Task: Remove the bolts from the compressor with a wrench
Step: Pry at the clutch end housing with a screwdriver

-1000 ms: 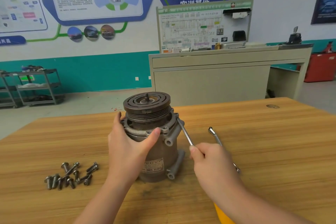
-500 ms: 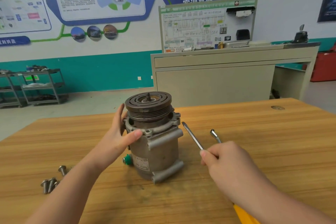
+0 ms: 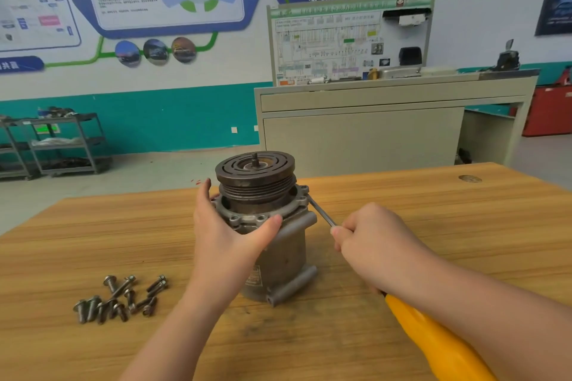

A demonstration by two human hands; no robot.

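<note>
Upright compressor [image 3: 272,244] on table [image 3: 433,213], left hand [image 3: 229,241] gripping it, right hand [image 3: 374,241] holding wrench [image 3: 322,213] at flange, loose bolts [image 3: 120,298] left

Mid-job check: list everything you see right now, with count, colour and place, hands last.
compressor: one, grey metal with dark pulley on top, upright at table centre
wrench: one, thin silver shaft, tip at the compressor's right flange
loose bolts: a pile, exact count unclear, silver, on the table left of the compressor
table: one, light wood
cabinet: one, beige, behind the table, wiring board on top
shelf cart: grey, far left by the teal wall
yellow sleeve: one, on the right forearm
left hand: grips the compressor's flange
right hand: grips the wrench
</note>
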